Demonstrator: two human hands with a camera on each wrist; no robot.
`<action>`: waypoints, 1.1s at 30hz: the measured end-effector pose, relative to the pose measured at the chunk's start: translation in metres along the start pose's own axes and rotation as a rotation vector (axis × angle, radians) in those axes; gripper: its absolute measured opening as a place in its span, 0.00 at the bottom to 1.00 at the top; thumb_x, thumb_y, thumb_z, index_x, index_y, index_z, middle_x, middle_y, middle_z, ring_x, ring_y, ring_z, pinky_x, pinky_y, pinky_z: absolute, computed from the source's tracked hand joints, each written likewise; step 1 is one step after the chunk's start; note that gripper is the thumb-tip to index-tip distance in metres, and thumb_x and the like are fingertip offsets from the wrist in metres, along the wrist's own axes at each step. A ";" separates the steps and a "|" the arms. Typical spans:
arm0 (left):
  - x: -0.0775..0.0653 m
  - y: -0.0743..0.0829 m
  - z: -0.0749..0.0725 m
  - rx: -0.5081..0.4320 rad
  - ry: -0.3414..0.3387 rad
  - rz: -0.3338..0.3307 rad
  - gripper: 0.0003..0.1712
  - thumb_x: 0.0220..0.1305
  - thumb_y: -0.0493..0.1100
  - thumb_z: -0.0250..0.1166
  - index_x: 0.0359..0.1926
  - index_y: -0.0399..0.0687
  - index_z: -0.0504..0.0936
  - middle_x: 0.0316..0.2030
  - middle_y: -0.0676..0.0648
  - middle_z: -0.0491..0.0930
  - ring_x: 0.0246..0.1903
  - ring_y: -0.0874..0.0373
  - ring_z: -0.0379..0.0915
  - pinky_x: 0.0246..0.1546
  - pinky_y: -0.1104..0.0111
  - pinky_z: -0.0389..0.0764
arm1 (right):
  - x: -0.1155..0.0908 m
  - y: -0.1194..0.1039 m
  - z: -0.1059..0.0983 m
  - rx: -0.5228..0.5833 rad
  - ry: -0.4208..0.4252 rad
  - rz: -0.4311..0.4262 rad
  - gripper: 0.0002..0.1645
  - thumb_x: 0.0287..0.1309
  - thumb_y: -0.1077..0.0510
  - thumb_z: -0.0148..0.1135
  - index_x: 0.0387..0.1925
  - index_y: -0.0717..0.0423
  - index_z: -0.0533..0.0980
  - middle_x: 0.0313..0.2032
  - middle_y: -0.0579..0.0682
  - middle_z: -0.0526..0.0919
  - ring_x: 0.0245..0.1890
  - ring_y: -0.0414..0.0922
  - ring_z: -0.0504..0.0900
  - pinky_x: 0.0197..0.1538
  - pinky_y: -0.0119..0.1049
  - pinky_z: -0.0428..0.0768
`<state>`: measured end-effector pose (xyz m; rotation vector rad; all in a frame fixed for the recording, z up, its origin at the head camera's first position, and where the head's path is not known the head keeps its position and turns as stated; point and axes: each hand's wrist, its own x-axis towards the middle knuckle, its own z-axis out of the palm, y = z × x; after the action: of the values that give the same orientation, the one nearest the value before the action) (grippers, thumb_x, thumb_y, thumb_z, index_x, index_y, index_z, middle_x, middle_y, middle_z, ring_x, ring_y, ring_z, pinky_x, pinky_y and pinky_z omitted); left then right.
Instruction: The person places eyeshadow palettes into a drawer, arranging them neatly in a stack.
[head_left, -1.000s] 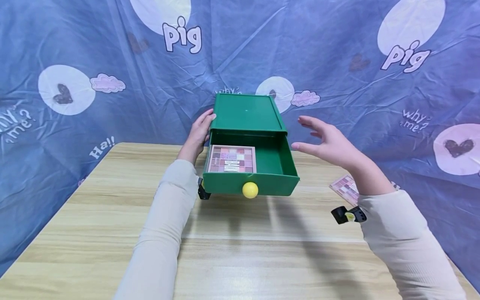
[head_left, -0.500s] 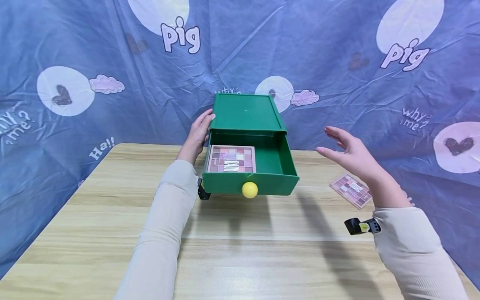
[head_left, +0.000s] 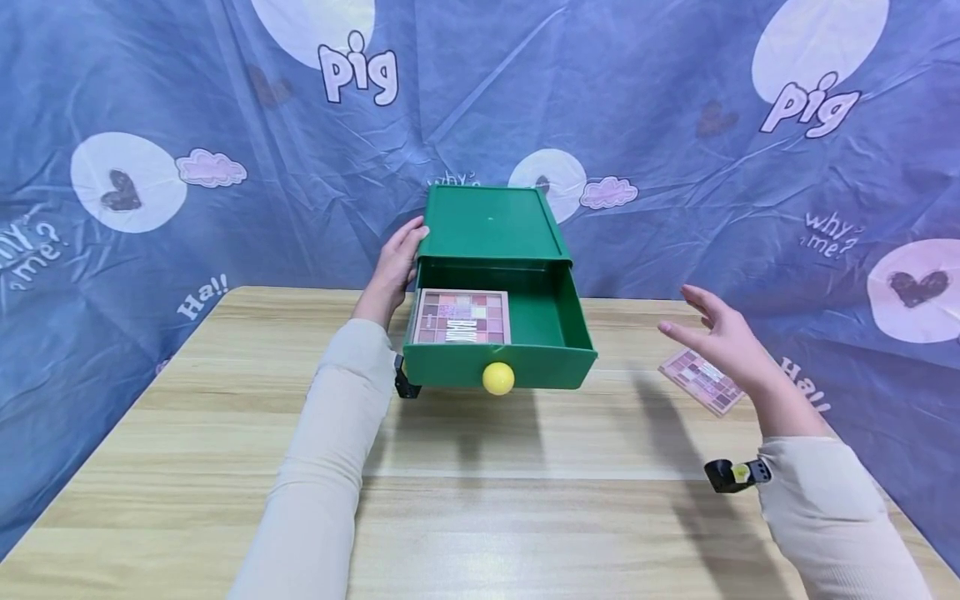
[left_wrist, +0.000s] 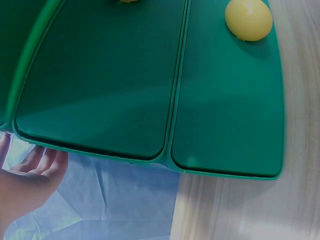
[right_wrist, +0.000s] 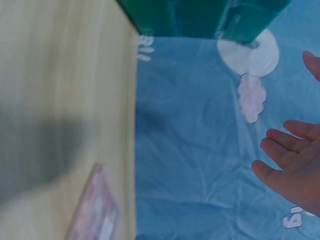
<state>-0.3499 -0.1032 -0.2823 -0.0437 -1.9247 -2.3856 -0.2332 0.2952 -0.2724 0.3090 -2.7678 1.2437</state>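
A green plastic drawer cabinet [head_left: 491, 221] stands on the table, its top drawer [head_left: 547, 362] pulled out by the yellow knob's [head_left: 498, 378] side. An eyeshadow palette [head_left: 461, 317] lies in the drawer's left half. My left hand [head_left: 393, 267] rests against the cabinet's left side, fingertips at its top edge; the left wrist view has these fingers along the side wall. My right hand [head_left: 731, 342] hovers empty to the right, fingers and thumb spread apart. Below it on the table lies a second eyeshadow palette [head_left: 697, 382], overlapped by the hand in the head view.
The pale wooden table [head_left: 487, 533] ends at a blue printed cloth [head_left: 675, 100] hung behind and at the right. In the left wrist view, lower drawer fronts [left_wrist: 100, 90] of the cabinet show. A wrist camera [head_left: 735, 475] sits at the right cuff.
My right hand has moved away from the cabinet, to the right and lower, towards the palette on the table. The left hand, cabinet and drawer have stayed in place.
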 end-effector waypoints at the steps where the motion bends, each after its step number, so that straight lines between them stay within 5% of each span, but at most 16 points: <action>1: 0.000 0.000 0.000 -0.001 0.001 -0.001 0.27 0.56 0.50 0.54 0.59 0.55 0.66 0.51 0.46 0.68 0.44 0.56 0.65 0.40 0.65 0.68 | 0.000 0.004 0.000 -0.016 -0.006 0.004 0.46 0.52 0.51 0.57 0.63 0.65 0.44 0.61 0.66 0.48 0.58 0.63 0.48 0.57 0.52 0.47; 9: 0.000 0.000 0.001 0.005 0.002 -0.011 0.27 0.55 0.51 0.56 0.58 0.57 0.66 0.51 0.47 0.68 0.45 0.56 0.65 0.41 0.65 0.67 | -0.006 0.035 0.001 -0.043 -0.011 -0.005 0.47 0.53 0.53 0.56 0.62 0.69 0.42 0.59 0.72 0.46 0.55 0.70 0.48 0.53 0.59 0.48; 26: 0.000 0.000 -0.002 0.006 0.009 -0.008 0.27 0.56 0.50 0.55 0.58 0.56 0.66 0.51 0.47 0.68 0.45 0.56 0.66 0.40 0.65 0.68 | -0.019 0.091 0.005 -0.030 -0.009 0.135 0.51 0.51 0.53 0.58 0.60 0.74 0.37 0.57 0.77 0.40 0.56 0.69 0.41 0.53 0.59 0.44; 33: 0.001 0.002 -0.001 0.000 0.008 -0.022 0.27 0.56 0.50 0.55 0.59 0.56 0.66 0.50 0.46 0.69 0.44 0.56 0.66 0.41 0.64 0.68 | -0.021 0.109 0.007 -0.105 -0.025 0.235 0.53 0.52 0.48 0.56 0.60 0.75 0.35 0.54 0.79 0.47 0.51 0.70 0.52 0.50 0.60 0.51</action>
<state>-0.3503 -0.1044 -0.2807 -0.0129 -1.9315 -2.3953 -0.2362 0.3634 -0.3601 -0.0104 -2.9453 1.1394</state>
